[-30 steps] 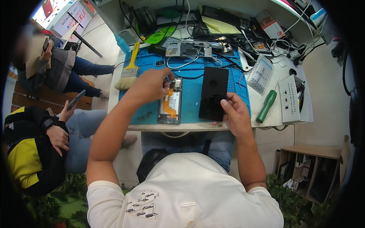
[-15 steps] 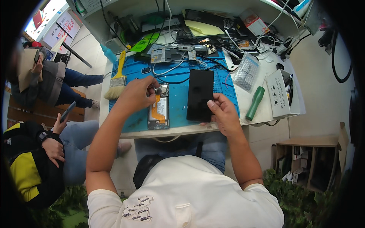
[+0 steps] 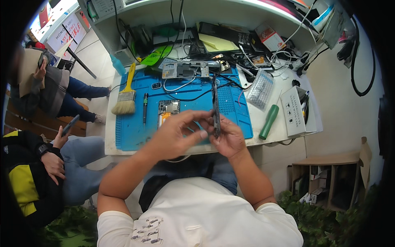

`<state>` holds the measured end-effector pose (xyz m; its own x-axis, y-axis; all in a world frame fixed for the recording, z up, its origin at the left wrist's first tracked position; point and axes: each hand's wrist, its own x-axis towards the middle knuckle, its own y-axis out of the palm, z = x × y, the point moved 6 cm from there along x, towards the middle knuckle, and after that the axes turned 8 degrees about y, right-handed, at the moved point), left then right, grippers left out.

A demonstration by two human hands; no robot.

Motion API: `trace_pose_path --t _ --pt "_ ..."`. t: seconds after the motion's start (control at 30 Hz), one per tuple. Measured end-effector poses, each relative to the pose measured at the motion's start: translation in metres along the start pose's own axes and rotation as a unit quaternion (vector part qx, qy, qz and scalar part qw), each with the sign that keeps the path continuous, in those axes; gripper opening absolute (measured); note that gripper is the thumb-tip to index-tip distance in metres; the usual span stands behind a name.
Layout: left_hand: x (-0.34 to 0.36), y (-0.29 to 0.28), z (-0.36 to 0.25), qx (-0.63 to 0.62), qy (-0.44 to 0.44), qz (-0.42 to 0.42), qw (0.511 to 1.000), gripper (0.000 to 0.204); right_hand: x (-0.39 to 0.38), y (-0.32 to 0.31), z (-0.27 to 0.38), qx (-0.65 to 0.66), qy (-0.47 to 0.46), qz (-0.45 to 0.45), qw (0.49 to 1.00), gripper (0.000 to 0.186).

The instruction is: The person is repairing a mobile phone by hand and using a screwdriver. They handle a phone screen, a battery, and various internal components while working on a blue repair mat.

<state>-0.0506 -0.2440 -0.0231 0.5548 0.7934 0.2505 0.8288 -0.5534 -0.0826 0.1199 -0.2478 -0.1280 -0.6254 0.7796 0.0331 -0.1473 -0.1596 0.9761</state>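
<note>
right hand (image 3: pixel 231 138): fingers grasp the dark screen (image 3: pixel 216 101), edge-on above the blue mat (image 3: pixel 133 129). left hand (image 3: pixel 175 132) just left of it, fingers half-curled; cannot tell if they grip. opened phone (image 3: pixel 168 108) on mat, partly behind left hand. screwdriver (image 3: pixel 145 109), then brush (image 3: pixel 124 102), further left.

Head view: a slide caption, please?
Right hand holds a dark panel edge-on, left hand beside it, over a blue mat bearing an opened phone.
</note>
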Motion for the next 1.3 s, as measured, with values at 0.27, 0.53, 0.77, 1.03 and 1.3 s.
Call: trace_pose_path --t 0.27,0.53,0.77,1.03,1.3 --pt "0.000 0.030 -0.026 0.256 0.068 0.013 0.964 0.057 -0.001 -0.017 -0.014 0.073 -0.007 -0.107 0.992 0.047" --pt "-0.014 -0.019 -0.025 0.251 0.047 -0.023 0.967 0.046 -0.016 -0.013 0.000 -0.110 -0.062 -0.215 0.968 0.043" --pt "-0.062 -0.069 0.019 -0.051 -0.160 -0.174 0.970 0.039 -0.039 0.010 0.004 -0.326 -0.099 -0.261 0.903 0.035" --pt "-0.081 -0.040 0.033 -0.134 -0.151 -0.230 0.952 0.047 -0.036 0.010 -0.002 -0.362 -0.094 -0.227 0.899 0.035" --pt "-0.073 -0.034 0.021 -0.046 -0.152 -0.179 0.971 0.051 -0.035 0.011 -0.008 -0.383 -0.091 -0.217 0.893 0.032"
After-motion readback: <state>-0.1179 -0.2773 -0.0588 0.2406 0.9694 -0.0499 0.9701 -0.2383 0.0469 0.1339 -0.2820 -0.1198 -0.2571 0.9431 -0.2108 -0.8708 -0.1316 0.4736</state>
